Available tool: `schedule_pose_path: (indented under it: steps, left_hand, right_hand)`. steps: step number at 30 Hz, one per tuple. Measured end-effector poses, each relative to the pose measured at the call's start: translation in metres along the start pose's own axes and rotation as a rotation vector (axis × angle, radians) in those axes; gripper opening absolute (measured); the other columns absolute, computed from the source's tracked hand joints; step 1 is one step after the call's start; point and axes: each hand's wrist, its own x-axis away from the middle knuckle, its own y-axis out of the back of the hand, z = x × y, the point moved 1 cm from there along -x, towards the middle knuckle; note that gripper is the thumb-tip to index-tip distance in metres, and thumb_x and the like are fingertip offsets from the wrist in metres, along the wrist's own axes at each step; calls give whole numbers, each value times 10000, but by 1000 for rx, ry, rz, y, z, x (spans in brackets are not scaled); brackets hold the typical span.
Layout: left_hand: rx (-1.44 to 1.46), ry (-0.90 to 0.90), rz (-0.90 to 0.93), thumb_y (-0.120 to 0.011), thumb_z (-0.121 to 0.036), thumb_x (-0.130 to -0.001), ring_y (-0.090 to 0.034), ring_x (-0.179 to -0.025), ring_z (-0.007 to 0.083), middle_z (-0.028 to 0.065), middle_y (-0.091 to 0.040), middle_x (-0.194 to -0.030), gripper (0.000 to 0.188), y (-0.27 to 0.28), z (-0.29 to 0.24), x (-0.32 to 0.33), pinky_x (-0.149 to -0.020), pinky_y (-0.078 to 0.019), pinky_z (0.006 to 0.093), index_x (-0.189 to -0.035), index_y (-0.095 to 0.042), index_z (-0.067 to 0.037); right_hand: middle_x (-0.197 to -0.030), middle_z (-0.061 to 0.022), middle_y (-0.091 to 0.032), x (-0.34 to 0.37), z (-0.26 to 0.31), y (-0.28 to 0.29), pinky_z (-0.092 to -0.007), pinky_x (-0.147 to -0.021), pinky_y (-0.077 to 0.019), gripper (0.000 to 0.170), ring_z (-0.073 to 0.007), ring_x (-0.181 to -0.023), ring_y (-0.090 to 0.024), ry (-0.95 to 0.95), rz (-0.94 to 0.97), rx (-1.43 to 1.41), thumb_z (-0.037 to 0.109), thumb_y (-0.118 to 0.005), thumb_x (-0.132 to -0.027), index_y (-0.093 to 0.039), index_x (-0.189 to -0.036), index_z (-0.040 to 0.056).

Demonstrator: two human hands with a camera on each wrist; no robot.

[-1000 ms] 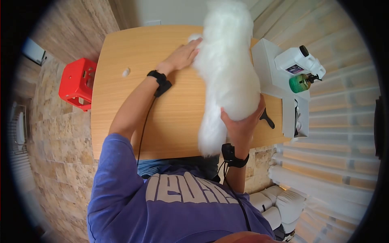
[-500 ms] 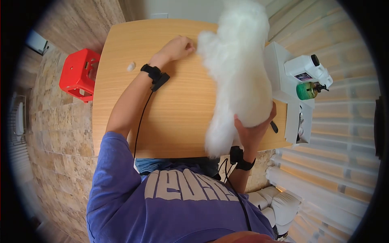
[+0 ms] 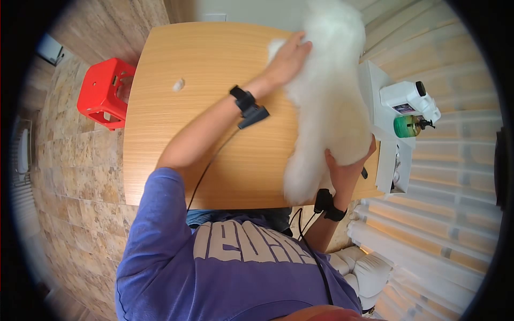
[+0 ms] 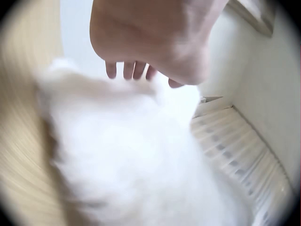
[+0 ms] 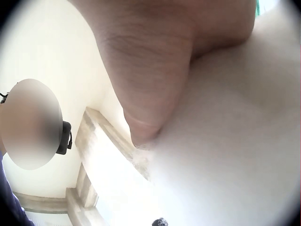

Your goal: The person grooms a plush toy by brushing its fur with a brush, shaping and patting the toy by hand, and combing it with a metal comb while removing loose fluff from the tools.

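A white fluffy dog (image 3: 332,96) stands on the right part of the wooden table (image 3: 225,155), its long coat blurred. My left hand (image 3: 286,61) reaches to its far left side, where the fingertips meet the fur. In the left wrist view the fingers of that hand (image 4: 150,37) point down toward the coat, loosely spread. The right hand (image 3: 350,168) holds the dog's near end, thumb on one side and fingers round the other. Close up in the right wrist view, the thumb of this hand (image 5: 146,80) presses along the coat.
A small white tuft (image 3: 179,84) lies on the table's left. Right of the dog are a white box (image 3: 375,80), a white jug (image 3: 399,96), a green pump bottle (image 3: 405,127) and a dark handle (image 3: 364,173). A red stool (image 3: 101,91) stands left of the table.
My left hand came off the fur with fingers curled, then reached forward and right onto it again. The dog and the right hand holding it have shifted right in view.
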Motion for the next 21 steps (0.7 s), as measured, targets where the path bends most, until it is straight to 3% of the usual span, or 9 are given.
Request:
schedule_pose_path:
  steps: [1,3,7,10,12,16,18,19,21]
  left_hand:
    - [1,5,5,-536,-369,-1041,-496,-1369,363,262,-510,-1480,621,-20,7,3,-1137,-388,431,-1541,-396,-28]
    - [-363,-342,-107,-487,-331,-1058,-260,-1528,415,324,-281,-1615,716,-52,28,15,-1226,-272,471,-1609,-194,21]
    - [-322,-296,5,-472,-266,-1064,-53,-1580,417,316,-102,-1674,737,-67,24,78,-1264,-157,497,-1603,-107,79]
    - [-215,-331,198,-518,-228,-1061,-109,-1581,390,297,-120,-1681,727,-66,20,134,-1278,-98,443,-1602,-142,79]
    - [-144,-119,440,-560,-222,-1028,-154,-1561,433,337,-170,-1649,732,-64,10,167,-1267,-179,460,-1587,-193,78]
    - [-211,-130,512,-624,-227,-982,-377,-1463,447,343,-262,-1610,734,-49,-15,188,-1178,-387,437,-1566,-280,55]
    - [-153,32,652,-690,-154,-919,-591,-1287,376,326,-371,-1561,709,-39,-36,181,-903,-596,399,-1530,-382,31]
    - [-152,30,665,-690,-154,-919,-591,-1287,376,326,-371,-1561,709,-38,-35,183,-903,-596,399,-1530,-382,31]
    - [-126,-101,640,-719,-138,-888,-699,-1018,321,293,-479,-1464,658,-38,-29,187,-702,-618,357,-1467,-468,45]
  right_hand:
    - [-1479,-176,-340,1,-1,0,-462,-1105,-399,1101,-352,-1355,-429,-6,0,2,79,-867,-631,-238,-1533,32]
    - [-1474,-175,-342,1,-2,-2,-462,-1115,-387,1088,-352,-1359,-426,24,-16,38,83,-870,-639,-244,-1528,27]
    - [-1473,-173,-342,0,-2,-2,-458,-1122,-379,1074,-350,-1364,-422,-33,-64,12,85,-868,-644,-252,-1523,24]
    - [-1468,-167,-341,-1,-10,2,-453,-1135,-364,1054,-346,-1370,-412,-53,-95,-2,82,-860,-646,-265,-1514,26]
    - [-1467,-163,-338,-5,-20,8,-450,-1152,-345,1033,-345,-1372,-402,-15,-103,11,71,-841,-650,-271,-1510,30]
    - [-1458,-154,-344,-6,-28,17,-448,-1159,-334,1018,-342,-1370,-400,-14,-76,115,56,-824,-650,-276,-1507,32]
    - [-1456,-151,-347,-4,-31,18,-450,-1154,-344,1012,-340,-1373,-399,-27,-70,35,48,-812,-648,-278,-1507,32]
    - [-1456,-151,-347,-3,-32,19,-450,-1154,-344,1012,-340,-1373,-399,-35,-81,39,48,-812,-648,-278,-1507,32]
    - [-1452,-143,-352,-3,-33,19,-452,-1148,-358,1040,-336,-1370,-406,-40,-79,-10,51,-834,-622,-284,-1505,39]
